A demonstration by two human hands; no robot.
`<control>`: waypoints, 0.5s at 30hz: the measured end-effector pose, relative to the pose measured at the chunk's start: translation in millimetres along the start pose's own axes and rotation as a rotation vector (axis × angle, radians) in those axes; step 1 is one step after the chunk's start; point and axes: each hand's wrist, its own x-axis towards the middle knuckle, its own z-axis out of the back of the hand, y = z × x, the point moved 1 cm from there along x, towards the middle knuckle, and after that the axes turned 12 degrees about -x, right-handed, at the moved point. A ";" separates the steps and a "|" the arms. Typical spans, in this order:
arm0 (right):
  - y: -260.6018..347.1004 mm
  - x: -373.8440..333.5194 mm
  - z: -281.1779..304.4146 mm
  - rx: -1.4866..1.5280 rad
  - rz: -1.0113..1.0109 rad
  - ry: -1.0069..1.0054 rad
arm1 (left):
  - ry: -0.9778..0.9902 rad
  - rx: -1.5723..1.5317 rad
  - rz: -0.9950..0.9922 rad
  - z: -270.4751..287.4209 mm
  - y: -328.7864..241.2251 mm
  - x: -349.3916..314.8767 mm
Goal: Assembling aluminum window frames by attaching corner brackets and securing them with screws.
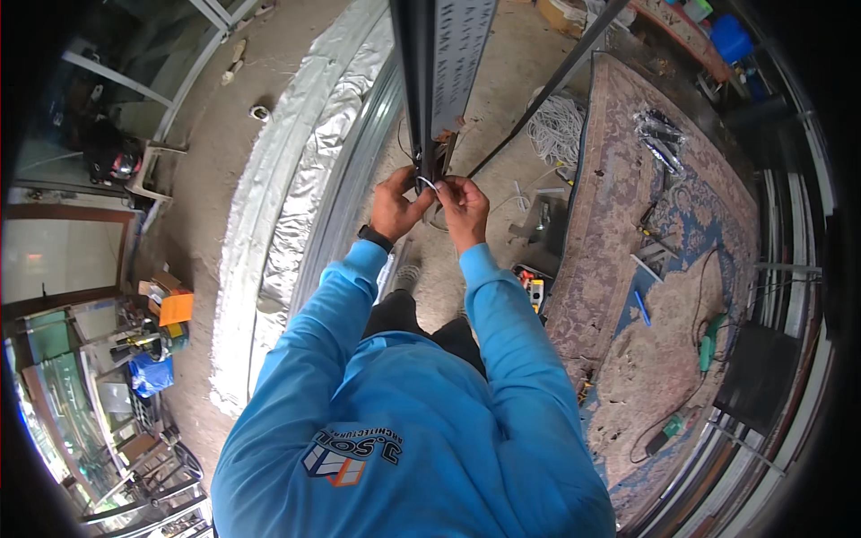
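A long dark metal profile (412, 72) runs from the top of the view down to my hands, beside a pale printed strip (461, 63). My left hand (393, 208) is closed on the profile's near end, its fingertips partly hidden behind it and its thumb pointing toward the other hand. With thumb and fingers pinched together, my right hand (465, 208) holds a thin white strip (428, 182) that curves across the profile's end. The strip's far end cannot be made out.
Silvery wrapped lengths (296, 179) and grey metal profiles (345, 197) lie to the left. On the right a patterned rug (610, 179) carries tools and a blue pen-like stick (642, 308). Beside it are a heap of white cord (556, 130) and a thin dark bar (547, 90).
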 end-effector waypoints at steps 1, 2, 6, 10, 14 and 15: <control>0.7 0.9 1.6 -0.047 -0.012 0.029 | -0.015 0.001 0.051 0.0 -0.2 -0.3; 1.5 2.2 3.4 -0.026 0.014 0.046 | -0.010 0.063 0.060 0.3 -0.3 -0.7; 1.0 3.1 7.4 -0.161 0.040 0.012 | -0.011 0.039 0.076 -1.2 3.6 -2.2; -1.9 -0.4 4.7 -0.161 0.032 -0.038 | 0.020 0.002 0.048 -2.4 12.0 -2.2; -1.6 -3.3 3.3 -0.134 0.025 -0.072 | 0.040 -0.040 0.042 -0.7 17.7 -1.0; -0.9 -3.8 3.5 -0.139 0.029 -0.067 | 0.029 -0.017 0.069 -0.1 18.2 -1.0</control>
